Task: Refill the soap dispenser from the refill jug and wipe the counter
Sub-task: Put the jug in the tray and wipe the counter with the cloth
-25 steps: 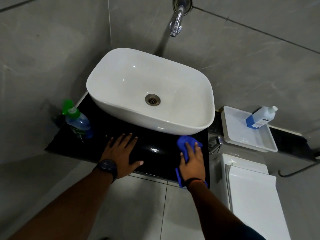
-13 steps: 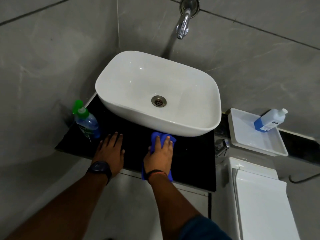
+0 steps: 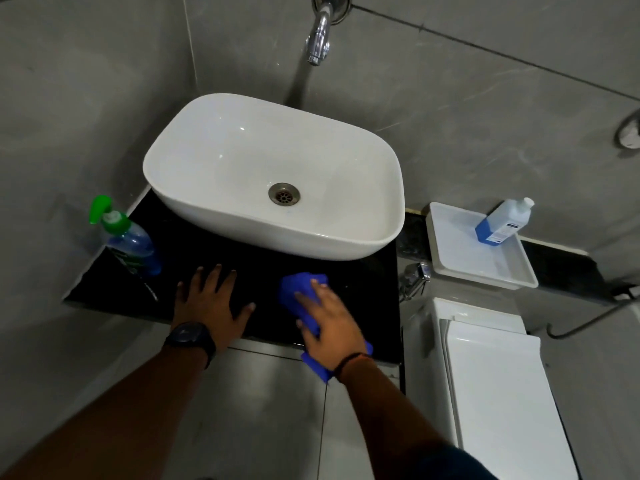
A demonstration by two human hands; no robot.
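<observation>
The black table (image 3: 263, 271) is in the middle of the frame, and a white sink (image 3: 277, 237) sits on top of it. The left hand (image 3: 211, 303) lies flat on the table in front of the sink. Its grip is spread wide and holds nothing. A dark watch (image 3: 190, 337) is on that wrist. Just to the right, the right hand (image 3: 332, 327) presses a blue cloth (image 3: 298, 289) down on the table. Its grip is flat on the cloth, with straight fingers. One end of the cloth hangs over the front edge. The soap bottle (image 3: 133, 244) with a green pump stands at the left end of the table, near the left hand but not touching it. The jug (image 3: 502, 221) stands in a white tray (image 3: 467, 258) at the right of the frame, well apart from both hands. A tap (image 3: 320, 32) sticks out of the wall above the sink.
</observation>
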